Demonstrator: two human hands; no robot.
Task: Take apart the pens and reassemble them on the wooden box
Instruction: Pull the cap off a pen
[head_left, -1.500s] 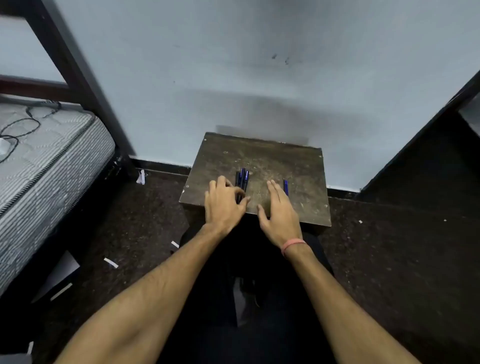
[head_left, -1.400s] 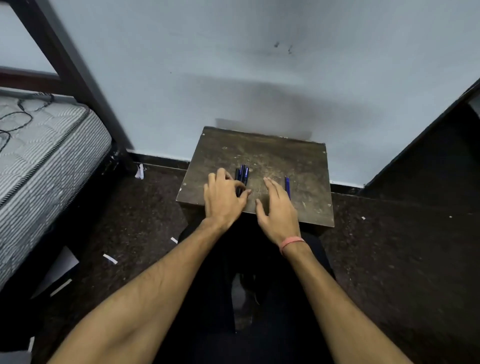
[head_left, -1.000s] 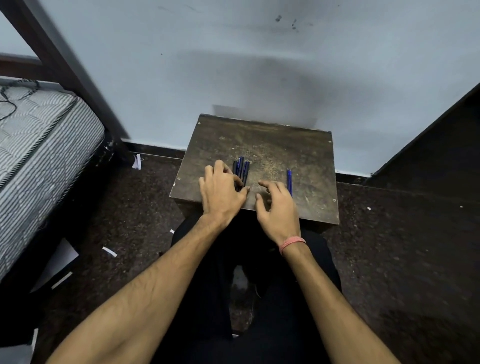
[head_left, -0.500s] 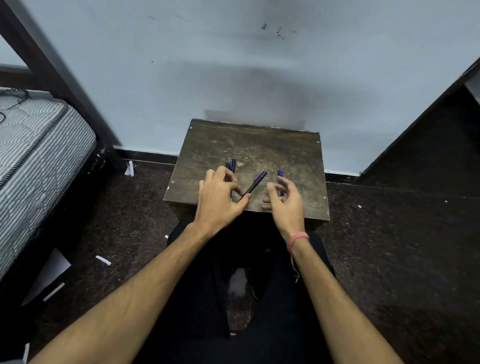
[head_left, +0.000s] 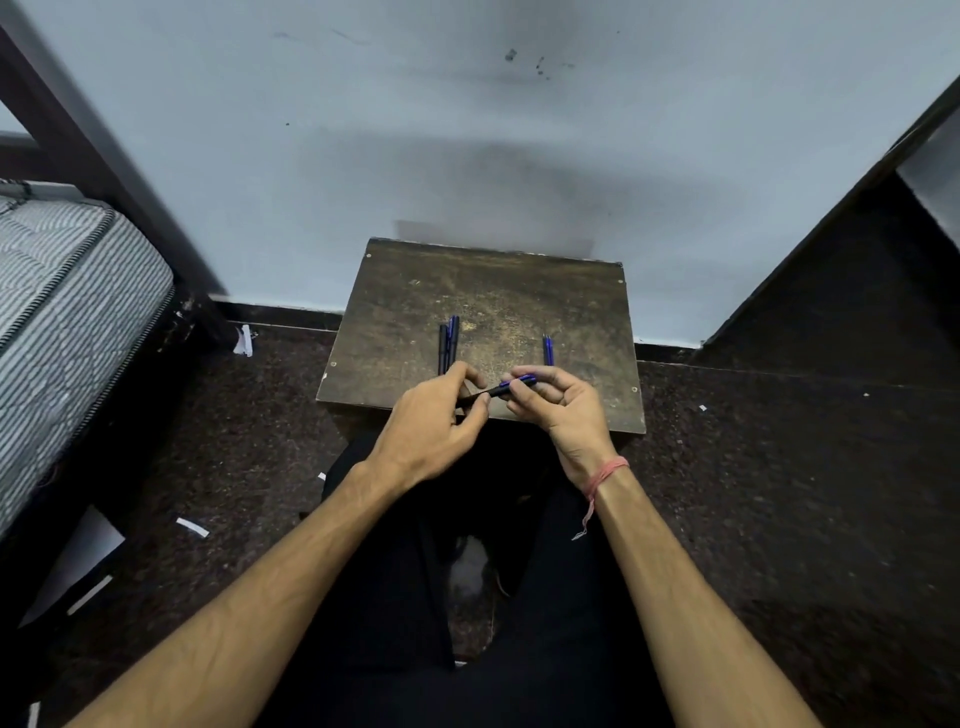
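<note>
Head view: both hands — left hand (head_left: 434, 415), right hand (head_left: 563, 402) — pinch one pen (head_left: 511, 385) above the wooden box (head_left: 571, 301) near edge; two pens (head_left: 448, 343) and another (head_left: 547, 350) lie untouched — disassembly barely begun.

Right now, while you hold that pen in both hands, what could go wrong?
The pen is held over the near edge of the wooden box between the left hand and right hand; a small part that slips out might drop to the dark speckled floor and be hard to spot. An elbow nudge could also roll the two pens or the thin blue piece off.
</note>
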